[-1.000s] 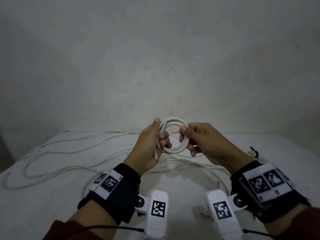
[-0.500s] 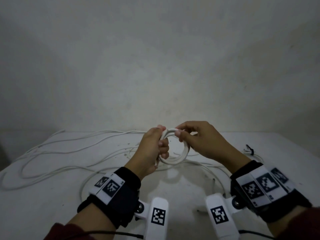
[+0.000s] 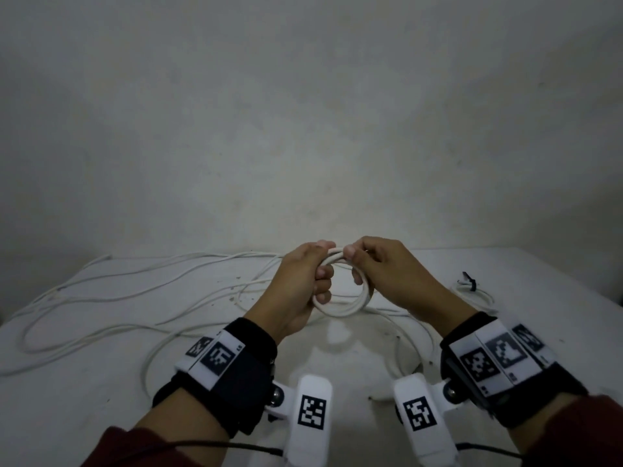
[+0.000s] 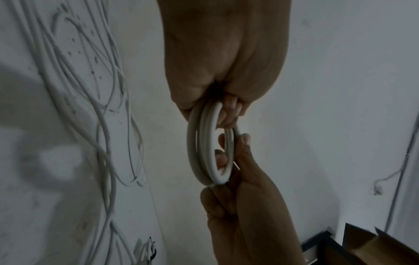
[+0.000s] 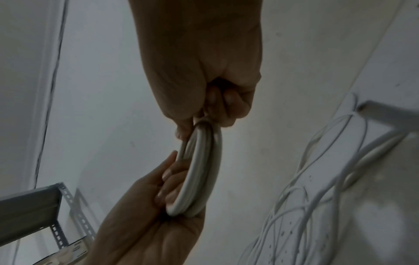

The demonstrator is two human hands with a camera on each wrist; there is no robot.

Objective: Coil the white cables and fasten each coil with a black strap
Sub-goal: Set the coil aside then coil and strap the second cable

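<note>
Head view shows the left hand (image 3: pixel 300 284) and right hand (image 3: pixel 387 274) both pinching a small white cable coil (image 3: pixel 340 308) above the counter (image 3: pixel 84 382), loose cable (image 3: pixel 135 291) trailing toward nine o'clock, a strapped coil (image 3: pixel 472 291) at three o'clock.

We find no readable words, brands or numbers. The only signs are black-and-white square fiducial markers (image 3: pixel 218 359) on the white plates of the black wrist bands, and one on each white plastic wrist-camera housing (image 3: pixel 312 412). Tiny print beside the markers is too small to read.
</note>
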